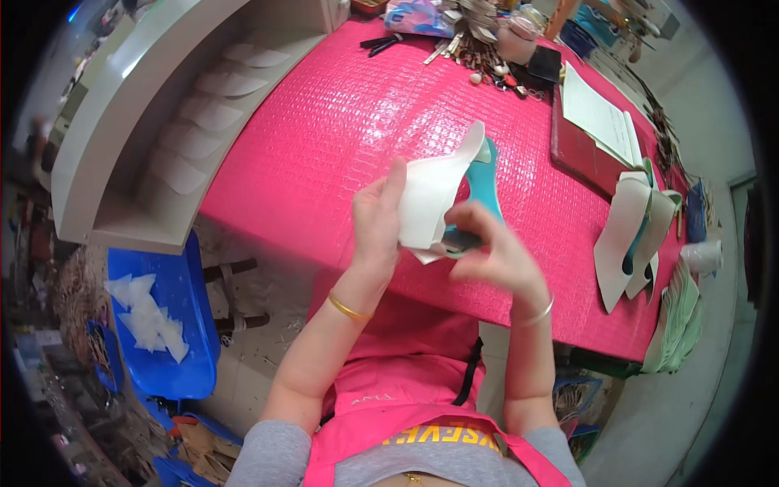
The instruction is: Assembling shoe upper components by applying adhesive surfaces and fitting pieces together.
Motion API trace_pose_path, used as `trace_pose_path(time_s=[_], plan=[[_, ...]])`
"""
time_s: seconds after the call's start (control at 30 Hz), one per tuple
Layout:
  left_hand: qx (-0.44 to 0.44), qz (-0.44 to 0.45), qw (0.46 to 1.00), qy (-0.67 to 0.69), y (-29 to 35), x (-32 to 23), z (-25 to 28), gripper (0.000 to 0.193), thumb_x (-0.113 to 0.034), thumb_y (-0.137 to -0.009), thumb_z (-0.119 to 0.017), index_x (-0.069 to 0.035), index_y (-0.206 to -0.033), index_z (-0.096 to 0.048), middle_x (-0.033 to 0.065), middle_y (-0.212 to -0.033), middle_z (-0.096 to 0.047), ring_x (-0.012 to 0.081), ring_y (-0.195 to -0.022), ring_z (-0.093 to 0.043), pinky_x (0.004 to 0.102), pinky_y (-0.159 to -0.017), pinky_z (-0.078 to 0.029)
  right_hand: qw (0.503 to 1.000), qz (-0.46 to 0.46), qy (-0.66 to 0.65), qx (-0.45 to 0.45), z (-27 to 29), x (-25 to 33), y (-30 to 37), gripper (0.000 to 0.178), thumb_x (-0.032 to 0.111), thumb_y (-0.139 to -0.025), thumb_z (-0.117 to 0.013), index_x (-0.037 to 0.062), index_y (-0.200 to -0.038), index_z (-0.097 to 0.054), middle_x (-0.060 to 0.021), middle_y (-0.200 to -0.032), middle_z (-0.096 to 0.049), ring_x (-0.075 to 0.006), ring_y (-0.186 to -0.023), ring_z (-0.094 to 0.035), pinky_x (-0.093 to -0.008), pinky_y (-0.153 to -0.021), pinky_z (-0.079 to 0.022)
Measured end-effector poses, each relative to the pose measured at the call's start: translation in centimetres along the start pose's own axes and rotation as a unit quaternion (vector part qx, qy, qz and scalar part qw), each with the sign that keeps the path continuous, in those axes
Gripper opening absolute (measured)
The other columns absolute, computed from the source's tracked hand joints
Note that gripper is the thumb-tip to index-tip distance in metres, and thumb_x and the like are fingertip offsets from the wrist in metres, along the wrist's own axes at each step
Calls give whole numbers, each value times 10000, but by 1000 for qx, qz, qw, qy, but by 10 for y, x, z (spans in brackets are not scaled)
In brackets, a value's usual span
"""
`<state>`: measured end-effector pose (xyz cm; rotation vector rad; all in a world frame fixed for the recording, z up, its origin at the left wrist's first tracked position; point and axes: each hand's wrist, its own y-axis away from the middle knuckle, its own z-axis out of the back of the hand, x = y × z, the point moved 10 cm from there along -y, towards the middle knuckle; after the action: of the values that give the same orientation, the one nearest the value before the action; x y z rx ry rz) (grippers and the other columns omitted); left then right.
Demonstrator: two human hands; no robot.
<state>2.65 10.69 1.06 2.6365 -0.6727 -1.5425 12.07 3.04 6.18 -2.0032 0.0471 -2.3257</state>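
A curved cut sheet piece (426,199), white on its near face with a teal layer showing behind, is held up over the table's near edge. It resembles a shoe upper. My left hand (377,211) grips its left side, thumb along the white face and the other fingers mostly hidden. Close to the piece's lower right edge is my right hand (495,256), smeared by motion, with forefinger and thumb curled apart. Whether it pinches the edge cannot be made out. Similar cream pieces with green and teal backing (625,231) stand at the table's right.
The table has a shiny pink cover (324,138). A pale shelf (154,219) at left holds several white curved pieces (211,114). White scraps (154,321) lie on a blue chair (182,377). At the far right are a notebook (600,118), a dark red board (572,150) and clutter.
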Motion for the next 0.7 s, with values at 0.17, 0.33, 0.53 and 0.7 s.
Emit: trace_pose_path(time_s=[0.17, 0.33, 0.53, 0.7], plan=[[7, -4, 1000, 24, -2, -1, -12, 416, -384, -897, -454, 2, -883, -606, 47, -736, -611, 95, -634, -582, 231, -551, -459, 929, 131, 322, -129, -10, 9, 8, 276, 144, -614, -684, 46, -846, -571, -84, -718, -518, -238, -707, -508, -344, -758, -350], [18, 50, 989, 141, -5, 6, -16, 436, -411, -897, -431, -2, -895, -584, 52, -725, -600, 111, -619, -577, 250, -546, -475, 974, 123, 170, -86, -5, 16, 1, 179, 196, -764, -593, 19, -755, -607, -65, -608, -458, -179, -591, -433, -294, -716, -324], [-40, -152, 987, -1, 8, -39, -16, 401, -358, -905, -451, 16, -888, -595, 47, -747, -608, 96, -636, -575, 237, -555, -457, 982, 12, -121, -144, -5, 5, 1, 144, 132, -802, -558, 6, -861, -594, -89, -729, -544, -205, -664, -495, -333, -719, -364], [-47, -57, 996, 54, 1, -25, -11, 388, -344, -902, -464, 12, -832, -601, 34, -700, -600, 88, -590, -554, 230, -529, -441, 962, 130, 135, -200, -15, 26, 2, 169, 136, -810, -567, -7, -900, -575, -117, -750, -560, -236, -710, -518, -316, -708, -390]])
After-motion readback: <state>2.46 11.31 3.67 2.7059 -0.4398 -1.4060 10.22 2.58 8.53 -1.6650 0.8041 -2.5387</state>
